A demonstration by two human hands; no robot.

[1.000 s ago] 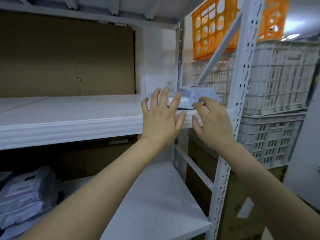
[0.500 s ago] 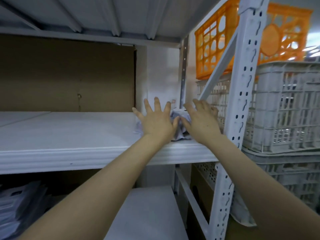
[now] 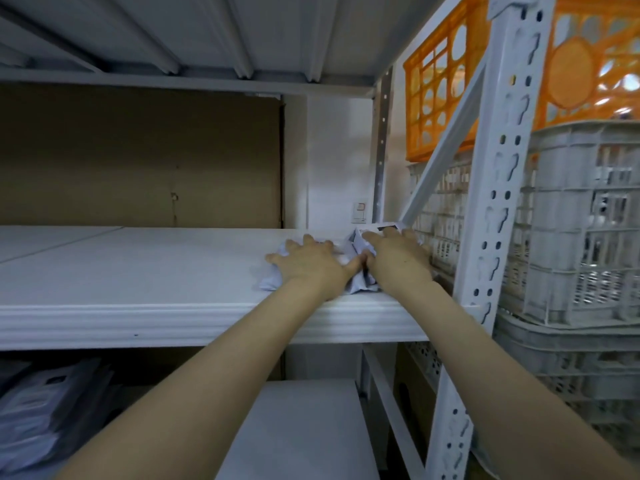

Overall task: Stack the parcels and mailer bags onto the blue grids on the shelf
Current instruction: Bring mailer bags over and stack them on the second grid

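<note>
My left hand point(image 3: 311, 263) and right hand point(image 3: 398, 258) press flat on the mailer bag point(image 3: 360, 288); so near the shelf's point(image 3: 138, 271) front edge, it could slip off.

Items you have in view apart from the job:
- Orange crate point(image 3: 440, 98), upper right of the frame, open lattice sides, sitting on top of a pale grey one.
- Grey crates point(image 3: 581, 220), right edge, stacked one on another down to the lower right.
- Brown cardboard sheet point(image 3: 138, 157), left and centre, standing upright at the back.
- White wall switch point(image 3: 360, 211), centre, just right of the cardboard.
</note>
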